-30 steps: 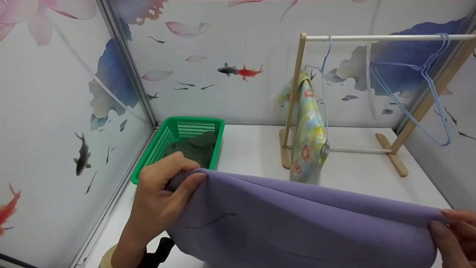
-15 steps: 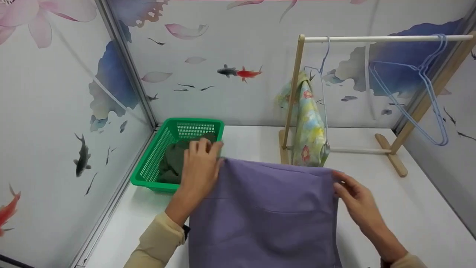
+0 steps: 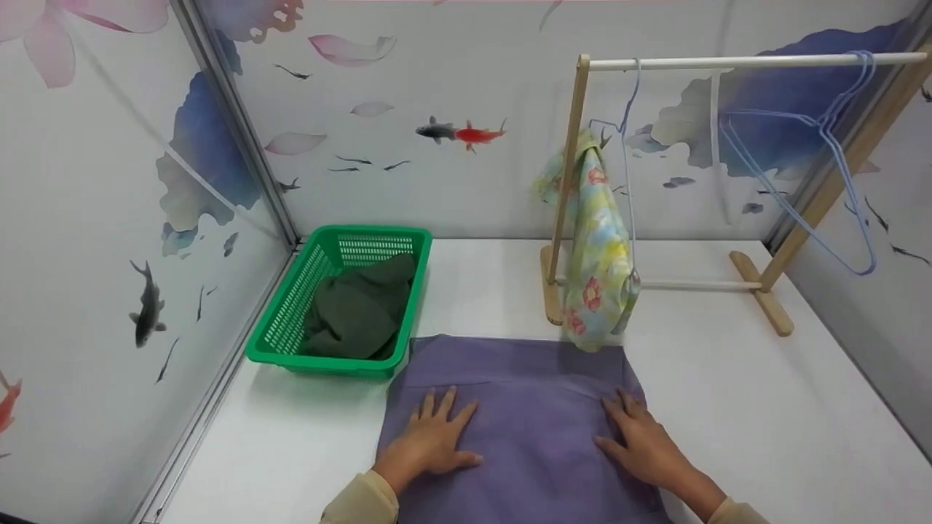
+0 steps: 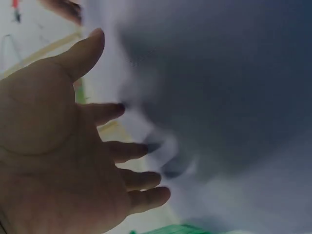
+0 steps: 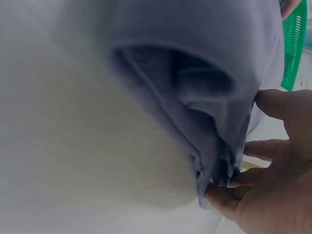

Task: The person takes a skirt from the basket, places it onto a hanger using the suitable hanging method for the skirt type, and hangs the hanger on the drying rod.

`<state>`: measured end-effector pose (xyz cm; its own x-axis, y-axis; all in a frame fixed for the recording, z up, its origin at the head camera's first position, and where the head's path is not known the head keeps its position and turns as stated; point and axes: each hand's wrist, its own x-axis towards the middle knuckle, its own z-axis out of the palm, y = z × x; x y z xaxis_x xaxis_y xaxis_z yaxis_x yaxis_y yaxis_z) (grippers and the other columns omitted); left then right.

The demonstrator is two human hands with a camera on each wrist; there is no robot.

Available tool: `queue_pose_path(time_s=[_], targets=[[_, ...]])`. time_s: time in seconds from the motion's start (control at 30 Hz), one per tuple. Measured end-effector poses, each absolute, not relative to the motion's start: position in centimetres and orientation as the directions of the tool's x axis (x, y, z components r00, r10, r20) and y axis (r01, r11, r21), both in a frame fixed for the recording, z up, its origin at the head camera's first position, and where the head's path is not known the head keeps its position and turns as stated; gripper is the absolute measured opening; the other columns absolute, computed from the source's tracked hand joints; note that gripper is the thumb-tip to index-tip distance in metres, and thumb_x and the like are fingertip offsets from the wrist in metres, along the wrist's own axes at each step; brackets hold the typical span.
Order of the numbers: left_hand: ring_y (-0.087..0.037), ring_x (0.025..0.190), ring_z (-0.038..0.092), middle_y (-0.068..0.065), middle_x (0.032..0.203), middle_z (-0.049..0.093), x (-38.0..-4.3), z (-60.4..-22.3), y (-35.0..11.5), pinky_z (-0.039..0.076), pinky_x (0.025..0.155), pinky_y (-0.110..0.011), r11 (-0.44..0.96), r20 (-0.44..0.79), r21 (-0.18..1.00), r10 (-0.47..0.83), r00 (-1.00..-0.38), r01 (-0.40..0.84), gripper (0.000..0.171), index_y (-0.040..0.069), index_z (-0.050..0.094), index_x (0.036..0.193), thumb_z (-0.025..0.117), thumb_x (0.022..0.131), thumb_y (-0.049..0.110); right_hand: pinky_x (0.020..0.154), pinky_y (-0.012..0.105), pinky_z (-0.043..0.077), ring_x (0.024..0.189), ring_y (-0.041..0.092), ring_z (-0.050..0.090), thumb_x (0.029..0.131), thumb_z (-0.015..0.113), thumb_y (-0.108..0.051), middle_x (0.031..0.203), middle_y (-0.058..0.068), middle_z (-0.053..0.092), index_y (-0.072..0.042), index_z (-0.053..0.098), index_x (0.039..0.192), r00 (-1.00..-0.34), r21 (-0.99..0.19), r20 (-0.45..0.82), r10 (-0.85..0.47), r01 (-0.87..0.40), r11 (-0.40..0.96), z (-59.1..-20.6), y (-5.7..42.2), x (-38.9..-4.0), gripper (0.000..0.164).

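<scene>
A purple piece of cloth (image 3: 524, 429) with a seam across its far part lies spread on the white table; its kind cannot be told. On its left side rests my left hand (image 3: 433, 440), fingers spread. The left wrist view has the same hand (image 4: 63, 136) with fingertips against the cloth (image 4: 219, 97). My right hand (image 3: 644, 444) rests on the right side, fingers extended. Seen from the right wrist, that hand's fingertips touch the cloth's edge (image 5: 214, 141), where folded layers show. Neither hand grips anything. The near end of the cloth runs out of the head view.
A green basket (image 3: 266, 353) holding a dark green cloth (image 3: 357, 309) stands beyond the purple cloth's left corner. Behind is a rack (image 3: 728, 64) with blue hangers (image 3: 830, 124) and a yellow floral garment (image 3: 597, 255) whose lower end reaches the purple cloth's far edge. Walls enclose the back and sides.
The purple cloth, earlier held up by its corners in both hands, has come down onto the table. Both hands have let go of the corners and moved nearer to me, onto its surface.
</scene>
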<state>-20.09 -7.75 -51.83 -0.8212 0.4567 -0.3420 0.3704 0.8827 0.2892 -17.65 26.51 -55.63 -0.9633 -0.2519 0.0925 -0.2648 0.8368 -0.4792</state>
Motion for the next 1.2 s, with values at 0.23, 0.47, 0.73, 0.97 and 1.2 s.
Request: queue_pose_path(time_s=[0.23,0.47,0.73,0.97,1.2], targets=[[-0.043,0.134,0.001,-0.015,0.151,0.008,-21.1,-54.5,-8.3,0.012,0.101,-0.060,0.876,-0.312,0.306,0.462,-0.830,0.372,0.091,0.025,0.023,0.147,0.052,0.074,0.071,0.089,0.059,0.034,0.116,0.050,0.038,0.087,0.062,-0.036,0.130,0.036,0.036,0.012,0.033,0.135,-0.980,-0.484,0.112,-0.165,-0.198,0.852,-55.8,26.7,-18.4,0.073],[-0.043,0.129,0.021,-0.023,0.142,0.027,-23.2,-54.1,-8.4,0.019,0.099,-0.058,0.854,-0.138,0.426,0.388,-0.911,0.299,0.073,0.012,0.034,0.142,0.049,0.087,0.057,0.075,0.048,0.043,0.090,0.036,0.055,0.090,0.059,-0.024,0.098,0.024,0.057,0.015,0.054,0.114,-0.989,-0.587,0.138,-0.052,-0.123,0.800,-55.3,28.1,-21.6,0.046],[-0.048,0.129,0.016,-0.033,0.140,0.019,-26.6,-54.5,-7.6,0.020,0.099,-0.059,0.874,-0.018,0.458,0.190,-0.982,0.161,0.067,0.000,0.033,0.139,0.052,0.091,0.043,0.073,0.043,0.044,0.082,0.031,0.057,0.090,0.057,-0.021,0.092,0.022,0.061,0.014,0.057,0.105,-0.997,-0.706,0.045,0.066,0.015,0.708,-55.3,28.1,-24.9,0.038],[-0.044,0.130,0.019,-0.031,0.141,0.020,-29.1,-55.7,-7.8,0.016,0.102,-0.055,0.872,-0.056,0.490,0.004,-0.998,-0.024,0.066,-0.002,0.023,0.142,0.045,0.095,0.039,0.073,0.042,0.045,0.086,0.031,0.056,0.090,0.057,-0.024,0.094,0.022,0.059,0.014,0.055,0.106,-0.985,-0.783,-0.093,0.142,0.161,0.602,-55.3,28.2,-25.7,0.041],[-0.042,0.110,0.042,-0.031,0.123,0.033,-29.8,-56.4,-7.8,0.034,0.090,-0.052,0.749,0.222,0.638,0.042,-0.974,0.178,0.051,-0.003,0.031,0.137,0.041,0.098,0.028,0.063,0.030,0.038,0.073,0.016,0.045,0.093,0.049,-0.022,0.083,0.005,0.049,0.000,0.055,0.097,-0.971,-0.920,-0.119,0.209,0.187,0.344,-54.5,28.0,-25.5,0.023]])
